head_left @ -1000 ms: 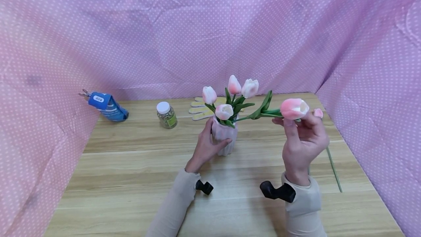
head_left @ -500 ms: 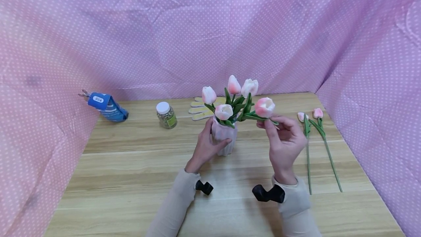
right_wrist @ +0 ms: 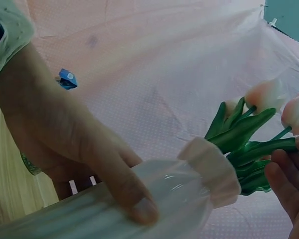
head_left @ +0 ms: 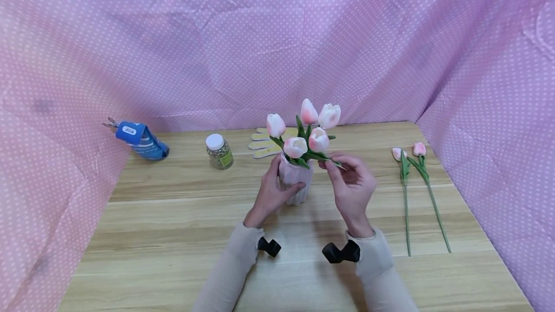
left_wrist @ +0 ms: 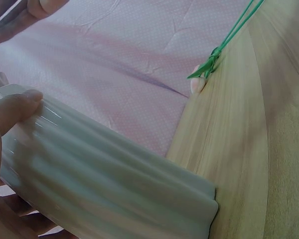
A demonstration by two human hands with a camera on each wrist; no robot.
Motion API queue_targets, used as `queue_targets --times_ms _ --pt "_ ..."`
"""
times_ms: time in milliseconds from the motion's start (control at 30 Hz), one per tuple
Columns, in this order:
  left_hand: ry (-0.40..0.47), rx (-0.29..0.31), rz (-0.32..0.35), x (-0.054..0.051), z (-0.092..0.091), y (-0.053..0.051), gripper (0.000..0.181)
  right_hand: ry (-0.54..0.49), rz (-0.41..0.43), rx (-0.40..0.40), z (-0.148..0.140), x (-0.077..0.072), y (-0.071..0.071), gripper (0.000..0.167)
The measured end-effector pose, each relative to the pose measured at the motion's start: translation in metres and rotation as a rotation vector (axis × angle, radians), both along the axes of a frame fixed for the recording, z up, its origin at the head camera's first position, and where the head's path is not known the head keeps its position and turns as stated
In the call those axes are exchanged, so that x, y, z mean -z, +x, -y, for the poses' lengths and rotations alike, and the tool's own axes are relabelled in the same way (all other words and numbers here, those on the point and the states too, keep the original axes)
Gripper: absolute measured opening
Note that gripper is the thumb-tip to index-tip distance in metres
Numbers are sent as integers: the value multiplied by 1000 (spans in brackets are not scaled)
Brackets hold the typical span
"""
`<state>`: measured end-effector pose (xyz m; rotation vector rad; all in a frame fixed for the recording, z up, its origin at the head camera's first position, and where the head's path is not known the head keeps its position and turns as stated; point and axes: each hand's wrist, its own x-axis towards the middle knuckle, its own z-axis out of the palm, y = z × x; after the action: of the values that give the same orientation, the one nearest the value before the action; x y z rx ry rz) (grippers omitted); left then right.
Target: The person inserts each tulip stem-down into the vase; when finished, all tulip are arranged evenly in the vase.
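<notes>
My left hand (head_left: 270,196) grips the fluted pale vase (head_left: 296,175), its thumb across the front. Several pink-and-white tulips with green leaves stand in the vase. At its right side, my right hand (head_left: 353,189) pinches a green leaf of the rightmost front tulip (head_left: 319,139), whose bloom sits among the others. The right wrist view shows these fingertips at a leaf (right_wrist: 264,148) near the vase's wavy rim (right_wrist: 214,172). The vase wall hides the lower stems. In the left wrist view, the vase (left_wrist: 109,169) looks tilted and its base is near the tabletop.
Two loose tulips (head_left: 406,206) (head_left: 438,211) lie on the right of the wooden table (head_left: 173,244). A white-capped jar (head_left: 220,152) and a blue pouch (head_left: 145,141) stand at the back left. Behind the vase lies a yellowish glove (head_left: 264,144). Pink dotted cloth (head_left: 277,37) surrounds the table.
My right hand has moved left with the tulip, bringing its bloom in among the others at the vase. Both loose tulips have come into full view. The left hand has stayed still.
</notes>
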<state>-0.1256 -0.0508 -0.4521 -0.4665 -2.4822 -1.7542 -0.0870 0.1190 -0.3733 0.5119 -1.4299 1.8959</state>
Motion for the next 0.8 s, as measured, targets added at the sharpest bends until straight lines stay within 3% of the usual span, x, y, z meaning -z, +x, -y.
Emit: queue_targets --times_ms 167,367,800 --pt "-1 3 -1 0 0 0 83 117 74 24 3 3 -7 17" --pt "5 4 4 -2 1 0 84 222 104 76 6 4 -14 15" --pt "5 7 48 -3 -1 1 86 220 143 123 -9 5 -9 16"
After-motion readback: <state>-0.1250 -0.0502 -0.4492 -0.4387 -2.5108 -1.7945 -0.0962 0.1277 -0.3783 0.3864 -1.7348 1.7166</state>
